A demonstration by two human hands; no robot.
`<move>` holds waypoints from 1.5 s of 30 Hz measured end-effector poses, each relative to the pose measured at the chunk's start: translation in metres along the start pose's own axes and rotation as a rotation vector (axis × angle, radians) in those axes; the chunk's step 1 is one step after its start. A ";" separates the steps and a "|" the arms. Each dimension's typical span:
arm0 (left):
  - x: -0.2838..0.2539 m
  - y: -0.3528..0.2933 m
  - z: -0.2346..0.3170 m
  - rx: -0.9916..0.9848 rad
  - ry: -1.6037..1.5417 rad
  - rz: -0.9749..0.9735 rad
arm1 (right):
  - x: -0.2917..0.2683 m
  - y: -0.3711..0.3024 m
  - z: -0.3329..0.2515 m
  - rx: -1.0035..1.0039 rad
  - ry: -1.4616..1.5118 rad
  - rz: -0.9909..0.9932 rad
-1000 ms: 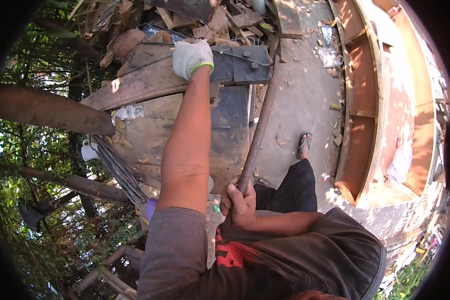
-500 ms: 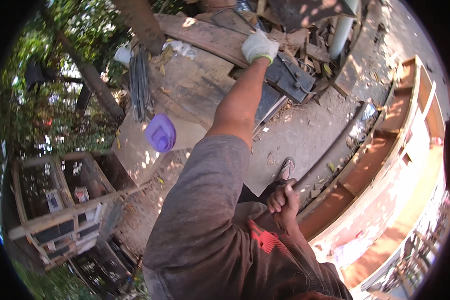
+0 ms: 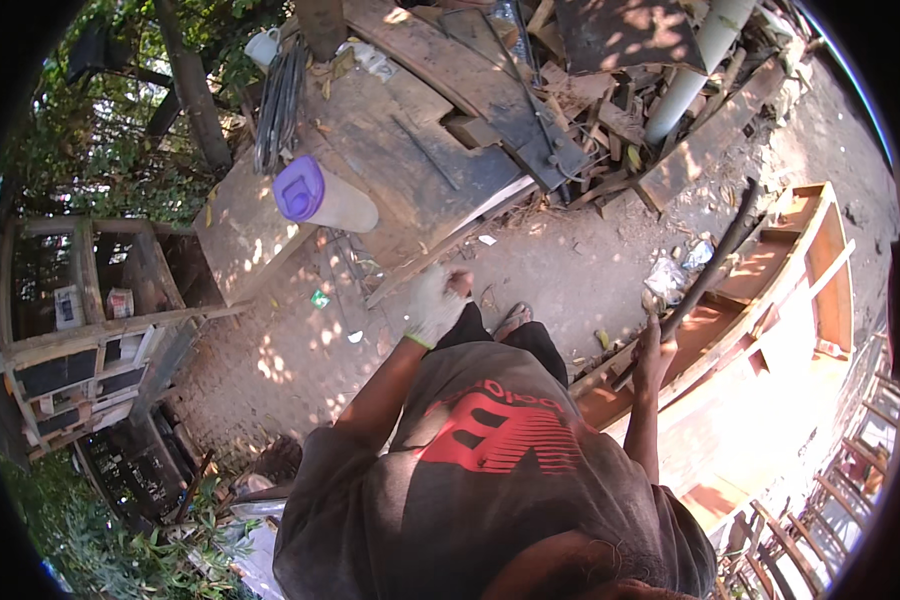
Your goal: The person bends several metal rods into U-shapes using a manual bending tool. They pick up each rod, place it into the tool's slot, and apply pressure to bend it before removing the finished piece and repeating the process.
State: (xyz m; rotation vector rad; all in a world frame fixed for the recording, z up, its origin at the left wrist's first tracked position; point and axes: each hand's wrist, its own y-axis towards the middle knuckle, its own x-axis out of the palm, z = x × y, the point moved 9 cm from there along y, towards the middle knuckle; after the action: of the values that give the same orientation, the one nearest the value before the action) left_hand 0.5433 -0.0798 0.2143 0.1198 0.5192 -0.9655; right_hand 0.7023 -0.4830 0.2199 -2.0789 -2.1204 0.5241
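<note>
Bench (image 3: 370,110) ahead, rack (image 3: 90,335) left, cabinet (image 3: 696,348) right, rod (image 3: 710,262) in the right hand (image 3: 653,355)

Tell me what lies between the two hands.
In the head view, dark trouser legs, a foot and ground lie between the gloved left hand and the right hand gripping the dark bar.
</note>
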 end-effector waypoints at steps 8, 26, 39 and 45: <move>-0.016 0.073 0.022 0.077 -0.133 0.195 | 0.005 0.046 -0.065 -0.162 -0.300 -0.308; 0.056 0.334 0.161 -0.081 0.651 0.239 | 0.112 0.290 -0.200 -0.897 -1.184 -1.172; 0.081 0.346 0.145 -0.057 0.756 0.290 | 0.285 0.380 -0.194 -1.425 -1.236 -1.333; 0.084 0.349 0.150 -0.056 0.800 0.267 | 0.287 0.371 -0.215 -1.527 -1.295 -1.197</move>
State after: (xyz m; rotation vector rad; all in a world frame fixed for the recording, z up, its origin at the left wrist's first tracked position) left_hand 0.9194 0.0080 0.2599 0.5237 1.2287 -0.6118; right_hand 1.1104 -0.1680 0.2547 0.6838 -4.5423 -0.2025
